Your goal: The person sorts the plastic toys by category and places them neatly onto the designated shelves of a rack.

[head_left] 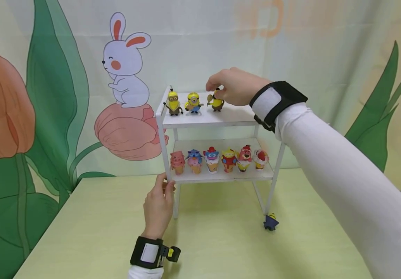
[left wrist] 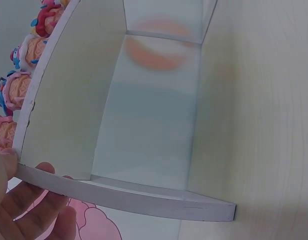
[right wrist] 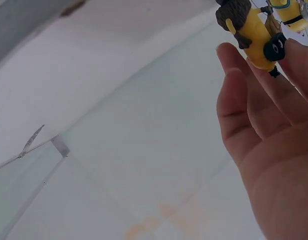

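My right hand (head_left: 237,86) is at the top of a small white two-tier shelf (head_left: 200,121), its thumb and fingers about the head of a yellow minion figurine (head_left: 217,104). The figurine's feet are at the upper board. In the right wrist view that minion figurine (right wrist: 256,37) has brown lower parts and sits between thumb and fingertips. To its left stand two more figurines, a one-eyed minion (head_left: 194,103) and a minion in brown (head_left: 174,104). Down at the lower left corner, my left hand (head_left: 158,209) grips the shelf's frame (left wrist: 129,197), thumb on one side and fingers on the other.
Several ice-cream-cone figurines (head_left: 212,159) line the lower board. A minion figurine in dark blue (head_left: 271,222) is on the table (head_left: 221,248) by the right front leg. Behind the shelf hangs a cloth printed with a rabbit (head_left: 127,62) and tulips.
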A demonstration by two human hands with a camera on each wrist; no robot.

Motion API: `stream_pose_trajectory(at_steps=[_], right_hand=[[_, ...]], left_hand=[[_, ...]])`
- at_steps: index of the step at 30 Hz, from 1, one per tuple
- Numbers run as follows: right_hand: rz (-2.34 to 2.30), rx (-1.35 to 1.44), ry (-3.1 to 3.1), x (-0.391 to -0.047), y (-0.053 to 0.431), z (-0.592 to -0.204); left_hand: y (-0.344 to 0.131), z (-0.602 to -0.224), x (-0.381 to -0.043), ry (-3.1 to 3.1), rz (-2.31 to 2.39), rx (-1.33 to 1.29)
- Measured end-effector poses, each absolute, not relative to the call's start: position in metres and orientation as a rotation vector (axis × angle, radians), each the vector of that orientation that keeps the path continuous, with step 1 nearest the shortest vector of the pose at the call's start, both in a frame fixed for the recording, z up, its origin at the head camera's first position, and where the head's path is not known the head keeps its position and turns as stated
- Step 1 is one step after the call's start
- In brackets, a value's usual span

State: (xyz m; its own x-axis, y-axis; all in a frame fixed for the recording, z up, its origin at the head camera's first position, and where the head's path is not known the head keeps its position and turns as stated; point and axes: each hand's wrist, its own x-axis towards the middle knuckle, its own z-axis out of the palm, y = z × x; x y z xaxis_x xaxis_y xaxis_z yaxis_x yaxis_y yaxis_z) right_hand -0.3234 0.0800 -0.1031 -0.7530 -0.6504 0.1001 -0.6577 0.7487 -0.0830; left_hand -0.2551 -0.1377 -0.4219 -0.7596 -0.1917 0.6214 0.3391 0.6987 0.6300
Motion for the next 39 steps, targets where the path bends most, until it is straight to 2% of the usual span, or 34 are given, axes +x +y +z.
stream_pose_trajectory(at_steps=[15,23,30,39], right_hand=[[0.051,0.966,-2.916,-0.315,0.088,-0.091],[-0.132,0.952,-2.661,-0.265,0.088,-0.1],[-0.241,1.032,-2.333,-0.217,0.096,-0.127],[-0.214,1.129,-2.134,-0.185,0.123,-0.197]], left_hand=[[-0.137,-0.42,-0.254,-2.225,-1.002,-0.097],[-0.138,-0.421,-0.251,-2.221,-1.008,-0.109],[-0.141,-0.419,-0.251,-2.201,-0.984,-0.115],[-0.144,-0.419,-0.25,-2.217,-0.99,-0.1]])
